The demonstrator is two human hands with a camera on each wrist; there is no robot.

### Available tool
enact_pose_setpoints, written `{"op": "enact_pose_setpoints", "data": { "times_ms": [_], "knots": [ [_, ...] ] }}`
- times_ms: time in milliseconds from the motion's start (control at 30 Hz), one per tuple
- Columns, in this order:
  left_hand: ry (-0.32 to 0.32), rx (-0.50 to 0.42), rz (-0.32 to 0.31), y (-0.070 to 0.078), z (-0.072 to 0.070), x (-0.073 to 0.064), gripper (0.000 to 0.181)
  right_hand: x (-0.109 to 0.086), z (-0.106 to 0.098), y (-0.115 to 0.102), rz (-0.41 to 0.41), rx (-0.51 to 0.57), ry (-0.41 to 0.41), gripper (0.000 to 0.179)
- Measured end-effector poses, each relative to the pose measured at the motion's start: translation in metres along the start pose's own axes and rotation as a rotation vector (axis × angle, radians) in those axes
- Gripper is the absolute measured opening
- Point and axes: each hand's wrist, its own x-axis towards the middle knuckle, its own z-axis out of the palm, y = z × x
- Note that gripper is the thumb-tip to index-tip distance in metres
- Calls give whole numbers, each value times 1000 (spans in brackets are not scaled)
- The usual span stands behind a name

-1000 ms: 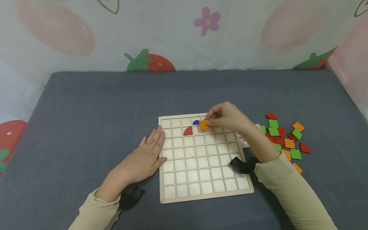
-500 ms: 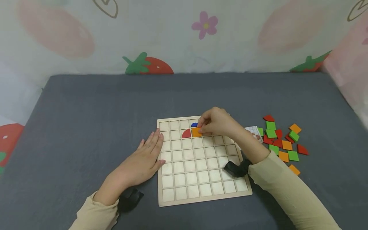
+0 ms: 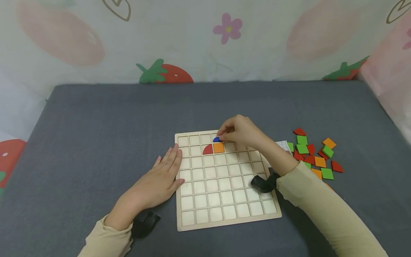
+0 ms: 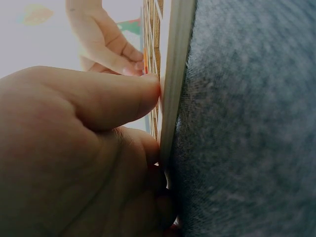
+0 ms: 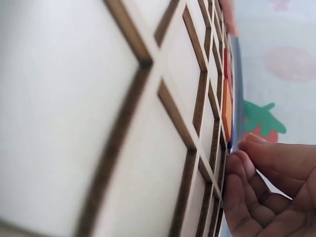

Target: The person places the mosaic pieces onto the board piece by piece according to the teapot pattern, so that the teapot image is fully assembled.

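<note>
A wooden grid board [image 3: 228, 224] lies on the dark cloth. In its upper rows sit a red quarter-circle tile [image 3: 208, 149], an orange square tile [image 3: 219, 147] beside it, and a blue half-circle tile [image 3: 216, 140] in the cell above the orange one. My right hand [image 3: 242, 132] has thumb and fingertips at the blue tile, pinching it at its right side; in the right wrist view the fingers are curled. My left hand [image 3: 157, 182] rests flat along the board's left edge, with fingers extended. The left wrist view shows its thumb touching the board's side [image 4: 174, 74].
Loose red, green and orange tiles [image 3: 327, 174] are scattered right of the board, some overlapping. A printed pattern card [image 3: 284, 145] lies partly under my right forearm. Black straps [image 3: 264, 184] hang at both wrists. A patterned curtain [image 3: 257, 43] stands behind the table.
My right hand has set the orange square tile into the cell beside the red one and let it go. It has then moved slightly up to the blue tile. The left hand stays put.
</note>
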Motion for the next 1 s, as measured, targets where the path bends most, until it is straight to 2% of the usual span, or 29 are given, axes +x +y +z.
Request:
{"op": "enact_pose_setpoints", "data": {
  "times_ms": [200, 433, 700, 1000],
  "knots": [
    [1, -1, 1, -1, 0, 0, 69, 7, -1, -2, -23, -22, -63, 7],
    [-6, -6, -4, -2, 0, -1, 69, 2, -8, 0, -26, 38, -41, 9],
    [-3, -6, -4, -2, -1, -1, 69, -31, -33, 20, 8, 203, 37, 19],
    [-3, -1, -8, -4, 0, -1, 70, -71, -57, 45, 75, 216, 164, 30]
  ]
}}
